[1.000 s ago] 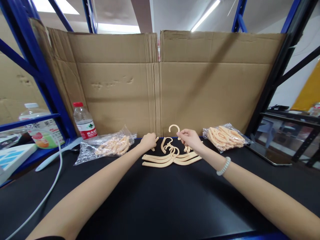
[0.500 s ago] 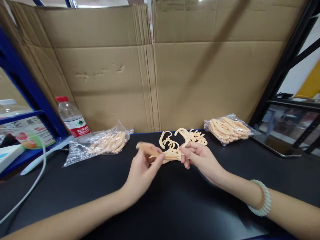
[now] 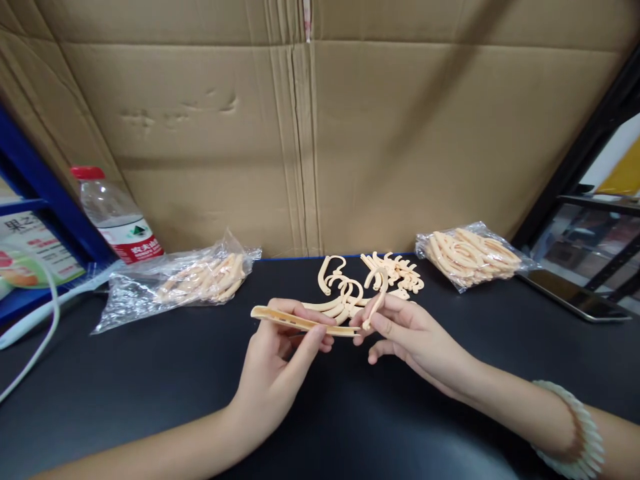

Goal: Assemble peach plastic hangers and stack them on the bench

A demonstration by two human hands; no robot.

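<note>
At the far left of the bench (image 3: 320,420) stands a red-capped bottle (image 3: 125,227), with a crumpled clear bag (image 3: 173,280) of peach-coloured pieces lying to its right. Nearer, at the centre, the left hand (image 3: 275,360) pinches a peach bar (image 3: 290,321) between thumb and fingers, its hollow side showing. Beyond the bar lie several overlapping hangers (image 3: 330,307), a curved arm (image 3: 323,279) on the far side of them. Next, the right hand (image 3: 415,337) pinches a hook (image 3: 384,292) by its base, just beside the bar's right end; whether they touch I cannot tell. Farther off sits a pile of small pieces (image 3: 397,270), then, to the right, a fuller clear bag (image 3: 470,257) and a dark flat object (image 3: 575,293).
</note>
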